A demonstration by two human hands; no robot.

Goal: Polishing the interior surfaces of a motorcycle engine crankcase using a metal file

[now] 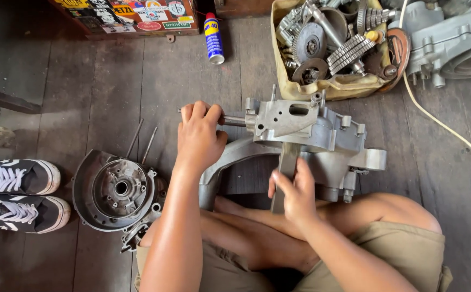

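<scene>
The big aluminium engine casing sat on the wooden floor right in front of the person's crossed legs, propped up rather than lying flat — that was the main worry for me. If it rocked, the whole lump could have tipped onto a shin. Beside it on the left lay a round cover plate with two long studs sticking up, close enough to the knee to get knocked. Behind, a tan tub of gears looked overfull, so a bump might have spilled parts.

The left hand was wrapped tight around a steel rod running into the casing's side. A slip there could have driven knuckles into the sharp lugs. The right hand had fingers closed on a flat metal bar leaning against the casing — I'd guess pinched fingers if the bar slid. A spray can lay well apart, no bother.
</scene>
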